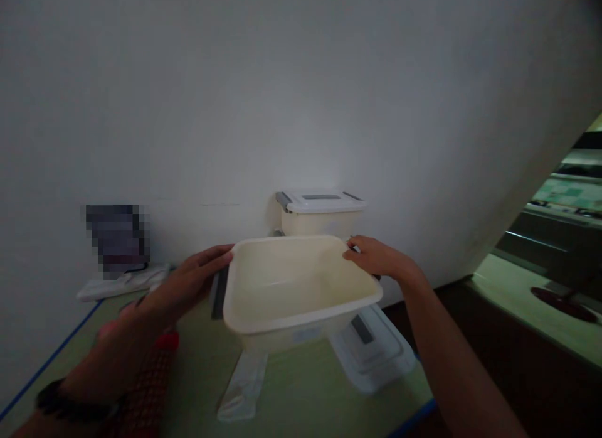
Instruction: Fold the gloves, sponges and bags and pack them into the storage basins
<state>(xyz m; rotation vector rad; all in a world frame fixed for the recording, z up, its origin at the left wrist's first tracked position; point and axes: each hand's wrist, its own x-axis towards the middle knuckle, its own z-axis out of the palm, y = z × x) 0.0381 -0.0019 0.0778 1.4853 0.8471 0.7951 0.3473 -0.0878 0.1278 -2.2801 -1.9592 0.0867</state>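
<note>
I hold a cream plastic tub (263, 312) without a lid, lifted above a green table (291, 394). My left hand (188, 284) grips the tub's left rim beside a grey latch. On the far right rim, the fingers of my right hand (376, 257) curl over the edge. The inside of the tub looks bare. Under its right side a white lid (376, 353) with a grey handle lies flat on the table.
A second cream box with a latched lid (320, 213) stands behind, against the white wall. A folded white cloth (242, 384) lies below the tub, a red patterned object (150, 388) at left, and white items (122, 282) far left. Blue tape edges the table.
</note>
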